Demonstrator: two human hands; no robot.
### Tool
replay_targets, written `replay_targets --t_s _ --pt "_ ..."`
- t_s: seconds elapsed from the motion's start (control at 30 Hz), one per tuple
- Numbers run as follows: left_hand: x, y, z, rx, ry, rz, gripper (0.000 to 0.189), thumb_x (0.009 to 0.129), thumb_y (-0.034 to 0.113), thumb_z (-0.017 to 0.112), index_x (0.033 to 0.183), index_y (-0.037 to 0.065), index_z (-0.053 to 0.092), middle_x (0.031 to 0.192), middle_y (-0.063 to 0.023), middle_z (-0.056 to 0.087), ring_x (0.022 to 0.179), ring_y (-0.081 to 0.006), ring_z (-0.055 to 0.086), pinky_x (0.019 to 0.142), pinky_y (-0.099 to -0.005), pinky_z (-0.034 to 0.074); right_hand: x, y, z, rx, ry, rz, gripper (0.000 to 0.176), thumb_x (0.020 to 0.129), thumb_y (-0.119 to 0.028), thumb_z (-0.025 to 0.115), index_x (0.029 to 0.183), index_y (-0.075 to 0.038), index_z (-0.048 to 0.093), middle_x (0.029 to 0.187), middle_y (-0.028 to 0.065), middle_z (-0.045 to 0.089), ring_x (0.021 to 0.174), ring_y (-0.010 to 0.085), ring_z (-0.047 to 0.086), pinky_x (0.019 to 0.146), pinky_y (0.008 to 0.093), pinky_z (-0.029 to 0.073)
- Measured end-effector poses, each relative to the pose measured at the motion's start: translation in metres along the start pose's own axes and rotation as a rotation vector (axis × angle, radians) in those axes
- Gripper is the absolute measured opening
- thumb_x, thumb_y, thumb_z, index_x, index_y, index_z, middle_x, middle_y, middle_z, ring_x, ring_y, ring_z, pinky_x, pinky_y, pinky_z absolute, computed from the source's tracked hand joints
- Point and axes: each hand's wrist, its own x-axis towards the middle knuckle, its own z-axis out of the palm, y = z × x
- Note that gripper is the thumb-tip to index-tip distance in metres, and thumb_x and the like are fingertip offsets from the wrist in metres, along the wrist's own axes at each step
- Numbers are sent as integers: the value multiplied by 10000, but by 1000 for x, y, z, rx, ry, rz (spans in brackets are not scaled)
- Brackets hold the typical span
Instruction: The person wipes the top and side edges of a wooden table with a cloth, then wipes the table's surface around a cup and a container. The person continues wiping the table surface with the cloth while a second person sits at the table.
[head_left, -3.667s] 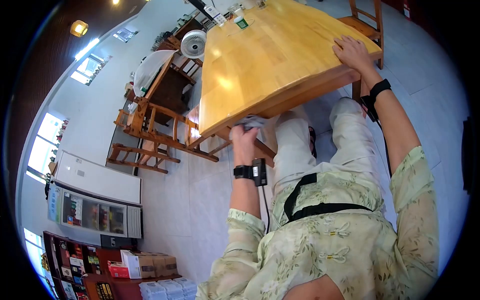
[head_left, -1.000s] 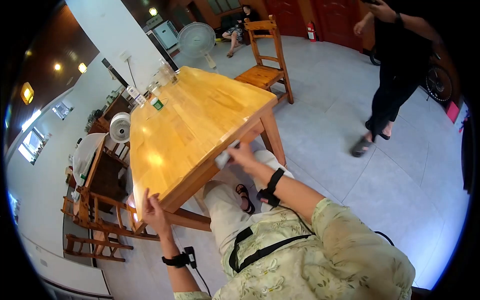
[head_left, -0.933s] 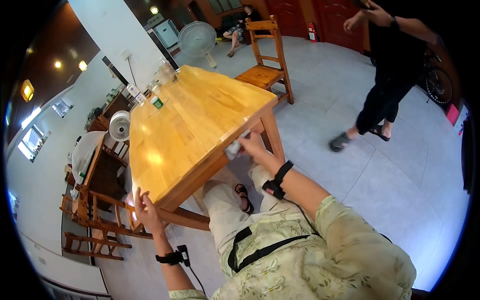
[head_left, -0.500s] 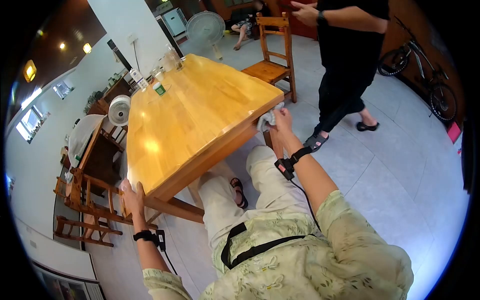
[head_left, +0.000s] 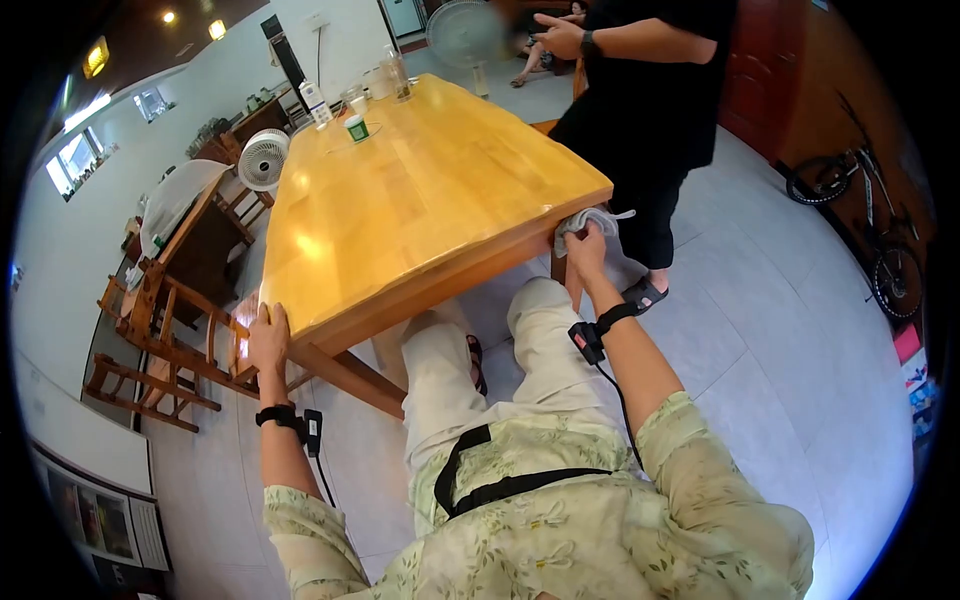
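Note:
A glossy yellow wooden table (head_left: pixel 430 190) stands in front of me. At its near right corner my right hand (head_left: pixel 587 248) holds a grey cloth (head_left: pixel 588 222) against the side edge, fingers closed on it. My left hand (head_left: pixel 268 338) rests on the near left corner, its fingers lying over the edge and holding no loose object. Towards the far left of the tabletop are a small green-and-white cup (head_left: pixel 356 127), a white bottle (head_left: pixel 315 103) and a clear glass container (head_left: pixel 397 75).
Beyond the right corner stands a person in black (head_left: pixel 655 110). Wooden chairs (head_left: pixel 180 325) and a second table lie to the left. A white fan (head_left: pixel 264 158) and a larger fan (head_left: pixel 463 35) are farther back. A bicycle (head_left: pixel 868 200) leans at the right wall.
The view has shifted, and the table sits differently in it. The cloth is now at the side just below the corner. The person in black has moved left, closer to the table, hiding most of the chair.

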Motion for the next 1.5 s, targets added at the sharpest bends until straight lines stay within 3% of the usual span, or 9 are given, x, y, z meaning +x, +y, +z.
replay_targets --t_s 0.3,0.47,0.67,0.87,0.97,1.07,1.2,1.23,1.5 --pt "-11 25 -15 47 -4 -172 629 949 559 410 1436 205 594 1277 -263 650 1149 -466 634 977 -549 498 -96 -37 59 -19 -404 -90 242 744 -159 719 891 22 652 816 160 703 786 295 669 748 394 527" --pt "-14 25 -18 22 -1 -185 609 957 541 416 1437 210 592 1288 -248 640 1161 -453 626 976 -549 495 -101 -11 72 792 -756 563 338 786 -21 589 1122 -22 625 1059 83 692 925 274 678 845 424 561" --pt "-19 26 -18 43 31 -149 609 974 501 370 1446 174 573 1303 -252 645 1171 -449 627 992 -535 486 -77 -79 -46 1286 -736 679 503 757 12 505 1254 -14 574 1205 118 656 1148 274 642 1050 447 511" --pt "-21 30 -22 34 31 -154 597 975 483 384 1449 173 569 1317 -245 637 1179 -450 622 995 -539 486 32 -117 -98 633 -620 -41 332 800 -104 547 1100 -17 660 1031 82 692 945 216 686 801 340 562" --pt "-23 29 -24 37 16 -163 594 973 480 385 1449 175 570 1329 -242 632 1182 -449 621 997 -541 485 62 -157 -86 -200 -585 -463 299 847 -181 568 1064 -29 705 923 122 690 907 257 685 797 373 545" --pt "-17 25 -19 38 21 -166 588 974 495 412 1451 188 570 1320 -242 627 1174 -440 625 986 -541 492 74 -154 -59 -294 -571 -662 325 873 -236 575 1093 -62 739 1012 174 713 960 302 694 853 391 545" --pt "-20 26 -20 48 23 -152 588 975 503 440 1456 188 563 1301 -258 622 1144 -444 637 967 -540 503 78 -134 -25 -583 -490 -646 539 1004 -430 514 1409 -81 581 1511 203 492 1344 369 500 1111 416 391" --pt "-19 24 -18 44 24 -159 588 975 503 440 1456 188 563 1301 -258 622 1144 -444 637 967 -540 503 80 -133 -18 -593 -557 -574 708 974 -634 449 1508 -172 502 1537 253 449 1410 463 392 1188 526 252" --pt "-19 24 -15 52 51 -145 590 964 486 455 1444 159 558 1233 -281 634 1093 -450 651 948 -547 509 64 -140 23 -1012 -540 -524 790 903 -771 402 1500 -267 522 1576 164 433 1415 473 387 1159 587 255"
